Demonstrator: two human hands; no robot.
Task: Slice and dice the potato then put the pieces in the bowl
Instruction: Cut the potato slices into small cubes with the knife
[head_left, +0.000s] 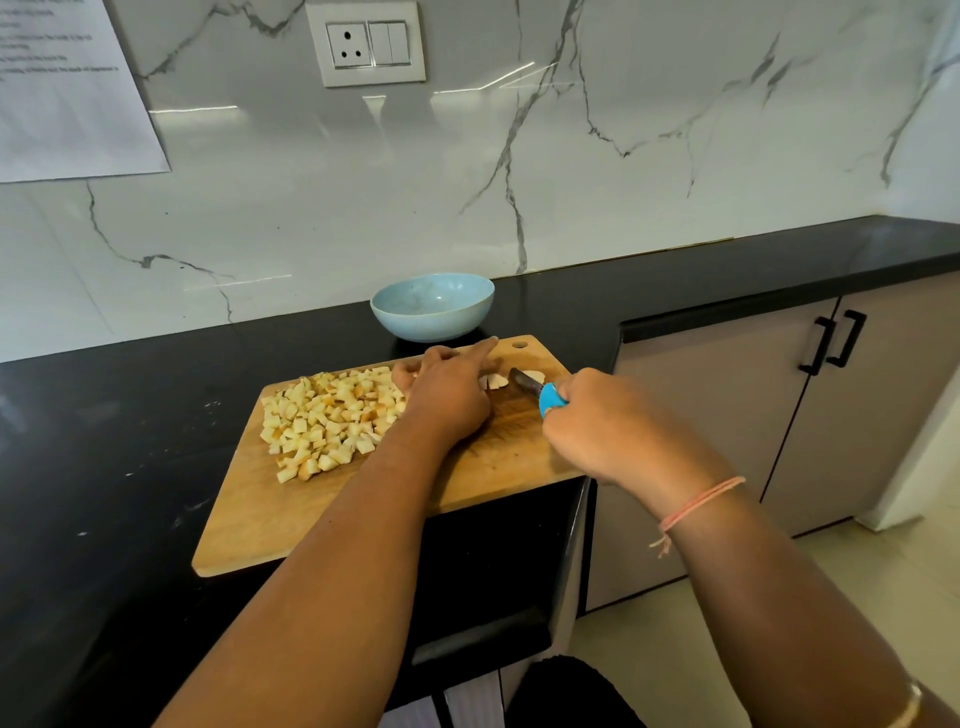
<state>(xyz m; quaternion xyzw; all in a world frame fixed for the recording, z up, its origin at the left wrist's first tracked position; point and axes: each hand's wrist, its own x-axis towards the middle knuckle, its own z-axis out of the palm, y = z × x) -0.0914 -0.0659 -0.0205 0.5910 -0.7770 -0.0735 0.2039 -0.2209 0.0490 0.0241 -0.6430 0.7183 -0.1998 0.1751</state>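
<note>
The last pale potato piece (497, 382) lies between the hands: left hand (447, 395) holds it with curled fingers, right hand (597, 426) grips the blue-handled knife (537, 394), blade alongside.

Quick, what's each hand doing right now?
Left hand: fingers curled on the potato piece, steadying it.
Right hand: gripping the knife by its blue handle.

Counter (130, 441): black, glossy, runs along a marble wall (311, 218) and turns a corner at the right; pale specks on its left part.
Board (270, 519): wooden, flat on the counter, reaching its right edge.
Bowl (431, 317): pale blue, upright on the counter, just behind the board.
Dice (322, 415): heaped on the board's left half.
</note>
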